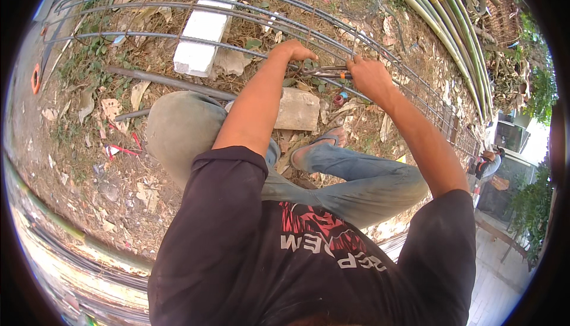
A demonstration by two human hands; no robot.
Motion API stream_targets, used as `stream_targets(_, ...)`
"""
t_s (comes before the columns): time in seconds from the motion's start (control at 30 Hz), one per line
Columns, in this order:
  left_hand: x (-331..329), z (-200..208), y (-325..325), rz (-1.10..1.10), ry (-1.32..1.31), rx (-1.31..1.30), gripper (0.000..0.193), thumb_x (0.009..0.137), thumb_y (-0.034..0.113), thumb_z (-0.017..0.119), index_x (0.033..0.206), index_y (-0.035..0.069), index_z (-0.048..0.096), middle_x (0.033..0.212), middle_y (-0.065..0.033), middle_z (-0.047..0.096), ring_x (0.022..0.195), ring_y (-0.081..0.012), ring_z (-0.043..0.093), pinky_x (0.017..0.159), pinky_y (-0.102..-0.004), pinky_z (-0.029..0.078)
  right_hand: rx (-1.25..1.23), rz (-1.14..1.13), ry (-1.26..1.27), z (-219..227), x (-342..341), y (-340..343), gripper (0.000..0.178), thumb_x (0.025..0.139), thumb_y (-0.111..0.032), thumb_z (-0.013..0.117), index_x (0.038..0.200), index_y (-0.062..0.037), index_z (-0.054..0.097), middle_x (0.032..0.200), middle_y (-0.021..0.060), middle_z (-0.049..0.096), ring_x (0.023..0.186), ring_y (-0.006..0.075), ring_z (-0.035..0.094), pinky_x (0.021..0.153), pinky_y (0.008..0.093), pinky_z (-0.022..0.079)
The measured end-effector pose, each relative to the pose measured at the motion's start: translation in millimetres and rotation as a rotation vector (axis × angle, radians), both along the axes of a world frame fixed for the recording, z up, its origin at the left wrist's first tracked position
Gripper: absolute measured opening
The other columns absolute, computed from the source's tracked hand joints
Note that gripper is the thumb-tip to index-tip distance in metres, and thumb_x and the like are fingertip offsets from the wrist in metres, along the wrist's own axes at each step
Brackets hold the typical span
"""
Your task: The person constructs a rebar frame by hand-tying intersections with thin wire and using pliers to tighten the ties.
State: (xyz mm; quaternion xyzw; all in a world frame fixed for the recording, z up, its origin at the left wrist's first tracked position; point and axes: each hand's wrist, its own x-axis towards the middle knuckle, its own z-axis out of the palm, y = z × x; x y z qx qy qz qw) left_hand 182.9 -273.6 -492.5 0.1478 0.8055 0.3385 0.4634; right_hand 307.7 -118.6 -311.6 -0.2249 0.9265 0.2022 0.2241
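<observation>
I judge the pliers-like tool (329, 75) stiff, best held where the right hand (370, 78) grips it; left hand (293, 51), closure indiscernible remotely.

Right hand (371, 79) grips metal tool (328, 72) at steel bars (237, 48). Left hand (294, 50) is just beside it. White block (202, 26) lies beneath the bars

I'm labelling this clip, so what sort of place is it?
Probably an outdoor building site or work yard: there are long steel bars laid out in rows, several bamboo poles and leaf-strewn ground.
</observation>
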Motion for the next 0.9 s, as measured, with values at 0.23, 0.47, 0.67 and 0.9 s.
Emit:
stream_targets(0.23,-0.1,-0.8,1.0,0.002,-0.047,0.015,0.082,0.070,0.056,0.078,0.128,0.000,0.065,0.142,-0.0220,0.055,0.128,-0.0389,0.056,0.105,-0.0479,0.046,-0.551,-1.194,-0.447,-8.3,83.1,-49.2,0.034,0.087,-0.022,0.074,0.104,0.0024,0.057,0.075,0.0143,0.067,0.063,0.0224,0.070,0.052,0.0359,0.056)
stream_targets(0.47,1.4,1.8,-0.7,-0.007,-0.028,0.016,0.078,0.069,0.055,0.078,0.126,0.002,0.068,0.141,-0.0219,0.056,0.127,-0.0391,0.057,0.103,-0.0478,0.047,-0.454,-0.899,0.008,-12.8,92.0,-53.3,0.040,0.082,-0.021,0.073,0.112,0.0002,0.056,0.089,0.0157,0.065,0.077,0.0274,0.068,0.067,0.0438,0.055)
stream_targets(0.67,3.4,-0.1,0.1,0.004,0.018,0.007,0.079,0.068,0.057,0.078,0.124,0.001,0.069,0.140,-0.0222,0.057,0.125,-0.0391,0.057,0.102,-0.0481,0.048,-0.134,-0.105,0.254,11.7,39.8,-4.2,0.036,0.091,-0.032,0.067,0.114,-0.0062,0.059,0.105,0.0090,0.062,0.103,0.0272,0.062,0.086,0.0409,0.051)
stream_targets(0.9,1.3,-1.3,-1.1,0.016,-0.014,0.020,0.075,0.068,0.058,0.078,0.121,0.004,0.071,0.138,-0.0211,0.059,0.123,-0.0389,0.059,0.101,-0.0481,0.048,-0.149,-0.358,0.109,-8.2,70.2,-29.5,0.042,0.101,-0.040,0.053,0.103,0.0015,0.062,0.083,0.0133,0.063,0.075,0.0291,0.066,0.069,0.0406,0.056)
